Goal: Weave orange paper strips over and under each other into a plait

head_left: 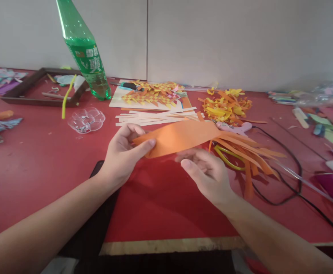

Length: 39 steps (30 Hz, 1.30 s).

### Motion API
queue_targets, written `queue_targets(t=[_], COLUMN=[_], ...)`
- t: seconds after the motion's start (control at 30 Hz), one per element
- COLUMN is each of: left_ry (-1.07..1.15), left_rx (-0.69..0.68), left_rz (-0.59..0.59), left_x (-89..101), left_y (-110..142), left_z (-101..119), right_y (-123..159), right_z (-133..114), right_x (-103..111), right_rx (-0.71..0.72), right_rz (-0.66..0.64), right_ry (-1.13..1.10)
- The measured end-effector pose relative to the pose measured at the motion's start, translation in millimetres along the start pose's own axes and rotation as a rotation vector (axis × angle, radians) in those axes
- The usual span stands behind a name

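Where scraps (226,106) lie: glue gun (240,128) in front.
Paper (180,136): orange, fringed.
Left hand (123,156): pinching it.
Right hand (210,173): half-open, below.

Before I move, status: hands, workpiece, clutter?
Left hand pinching fringed orange paper sheet. Right hand at lower edge, contact unclear. Yellow loop handle, thin black cable near fringe.

table (40,163) lies open front-left — bottle (86,57) blocks behind.
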State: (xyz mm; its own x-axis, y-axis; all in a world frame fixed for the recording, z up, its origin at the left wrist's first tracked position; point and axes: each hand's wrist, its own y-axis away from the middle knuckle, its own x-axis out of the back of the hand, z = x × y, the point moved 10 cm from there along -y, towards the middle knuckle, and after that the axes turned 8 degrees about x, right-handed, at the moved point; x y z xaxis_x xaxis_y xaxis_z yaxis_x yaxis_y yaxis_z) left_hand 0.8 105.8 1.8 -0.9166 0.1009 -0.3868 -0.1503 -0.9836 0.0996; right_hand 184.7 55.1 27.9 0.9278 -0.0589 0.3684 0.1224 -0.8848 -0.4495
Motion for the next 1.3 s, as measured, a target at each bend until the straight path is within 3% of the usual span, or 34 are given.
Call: queue_targets(t=[0.07,0.17,0.23,0.3,0.4,0.53,0.7,1.03,1.2,1.3], left_ry=[-0.078,-0.244,-0.277,-0.268,-0.31,-0.17,-0.099,-0.177,-0.215,-0.278], left_rx=[0.1,0.302,0.403,0.435,0.433,0.427,0.452,0.426,0.427,0.401], left_rz=[-0.144,-0.436,-0.621,-0.698,-0.635,-0.478,-0.433,-0.473,-0.631,-0.665], left_x=[-14.3,-41.2,-56.7,-63.8,-58.3,-45.6,-45.0,-50.8,-61.6,-62.0], left_y=[3,17,30,37,33,24,24,27,37,40], left_z=[-11,-32,-41,-41,-41,-38,-38,-34,-32,-33], right_y=[3,4,3,4,8,8,4,5,4,5], right_z=[20,25,18,9,4,8,5,-3,-3,-6], right_x=[0,6,-3,-20,-33,-31,-28,-27,-29,-35], right_rx=[-0.139,-0.163,-0.151,-0.15,-0.163,-0.165,-0.127,-0.079,-0.091,-0.104], right_rz=[0.045,0.135,0.043,-0.14,-0.278,-0.235,-0.18,-0.195,-0.22,-0.277], right_ry=[-0.163,-0.326,-0.384,-0.404,-0.411,-0.465,-0.436,-0.404,-0.39,-0.413])
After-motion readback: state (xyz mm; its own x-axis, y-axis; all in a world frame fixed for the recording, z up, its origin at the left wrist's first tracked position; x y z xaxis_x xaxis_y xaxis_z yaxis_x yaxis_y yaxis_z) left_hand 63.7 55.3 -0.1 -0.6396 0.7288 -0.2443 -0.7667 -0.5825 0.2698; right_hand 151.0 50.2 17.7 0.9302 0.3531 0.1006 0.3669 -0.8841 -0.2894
